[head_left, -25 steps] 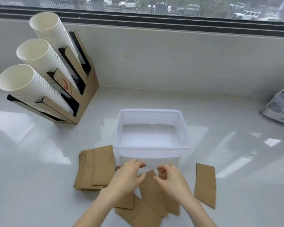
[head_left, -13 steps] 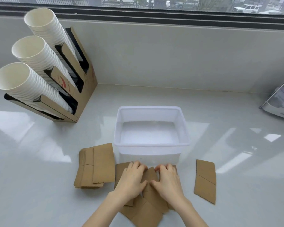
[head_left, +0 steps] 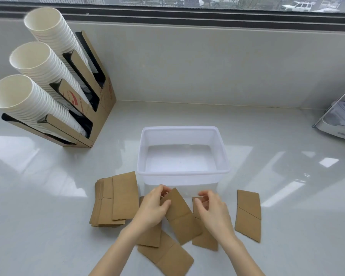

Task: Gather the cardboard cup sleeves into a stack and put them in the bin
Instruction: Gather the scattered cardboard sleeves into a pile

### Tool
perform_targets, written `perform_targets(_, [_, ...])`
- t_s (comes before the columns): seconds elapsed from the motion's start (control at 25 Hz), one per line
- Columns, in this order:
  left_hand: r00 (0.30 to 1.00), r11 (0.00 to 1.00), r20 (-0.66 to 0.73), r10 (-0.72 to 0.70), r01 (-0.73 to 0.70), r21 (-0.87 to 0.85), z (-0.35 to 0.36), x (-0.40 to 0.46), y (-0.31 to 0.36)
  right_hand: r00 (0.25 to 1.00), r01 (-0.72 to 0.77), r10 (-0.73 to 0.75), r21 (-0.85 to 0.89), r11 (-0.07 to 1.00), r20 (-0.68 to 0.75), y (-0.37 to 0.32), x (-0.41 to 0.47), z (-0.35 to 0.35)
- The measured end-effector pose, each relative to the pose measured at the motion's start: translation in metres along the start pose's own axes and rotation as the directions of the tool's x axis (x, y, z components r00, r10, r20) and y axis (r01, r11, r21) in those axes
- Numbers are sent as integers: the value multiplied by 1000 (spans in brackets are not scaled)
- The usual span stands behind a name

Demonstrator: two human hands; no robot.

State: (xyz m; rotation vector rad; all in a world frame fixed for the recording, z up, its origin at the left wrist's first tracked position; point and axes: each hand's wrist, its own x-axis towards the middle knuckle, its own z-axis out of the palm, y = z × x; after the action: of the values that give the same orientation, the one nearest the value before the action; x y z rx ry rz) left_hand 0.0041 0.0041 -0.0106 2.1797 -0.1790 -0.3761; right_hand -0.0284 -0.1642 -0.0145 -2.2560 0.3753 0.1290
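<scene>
A translucent plastic bin point(head_left: 182, 172) stands empty on the white counter. Flat brown cardboard cup sleeves lie in front of it. A rough stack of sleeves point(head_left: 116, 200) rests left of the bin. One sleeve point(head_left: 248, 214) lies apart at the right. Several loose sleeves overlap in the middle. My left hand point(head_left: 152, 208) pinches the top left edge of the middle sleeve point(head_left: 180, 214), which is tilted. My right hand point(head_left: 213, 210) is over another sleeve point(head_left: 205, 239), fingers curled around its top edge; the grip itself is partly hidden.
A cardboard dispenser point(head_left: 92, 108) with three slanted stacks of white paper cups point(head_left: 28, 96) stands at the back left. A clear stand point(head_left: 339, 120) sits at the right edge. A wall and window ledge run behind the bin.
Both hands were pressed flat together on the middle sleeves; they have since parted, the left one lifting a sleeve's edge and the right one shifting right onto another sleeve.
</scene>
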Motion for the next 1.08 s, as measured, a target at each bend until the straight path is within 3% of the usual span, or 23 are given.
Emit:
perform_targets(0.12, [999,999,-33,-16,14,-48,-6,0,1,996,-90,73,-416,905,-57,8,2,-5])
perform_targets(0.24, [999,997,-35,-22,19,-70,-6,-2,4,988,-147,151,-519,842,-36,6,3,-1])
perform_targets(0.4, [999,996,-40,-34,31,-79,-6,-5,5,980,-184,197,-396,900,-8,5,9,-3])
perform_targets(0.56, [998,996,-38,-52,49,-73,-6,-7,5,987,-146,153,-108,983,54,5,8,-7])
perform_targets(0.84, [996,995,-40,-82,79,-61,-7,-7,8,996,-40,61,292,956,-64,-8,6,-35])
perform_targets(0.96, [993,987,-22,-114,111,-112,-5,-7,10,1000,3,-11,339,941,22,-19,4,-33])
perform_targets(1.08, [990,963,20,-142,143,-230,-5,-7,14,991,65,-93,265,962,95,-25,3,-18])
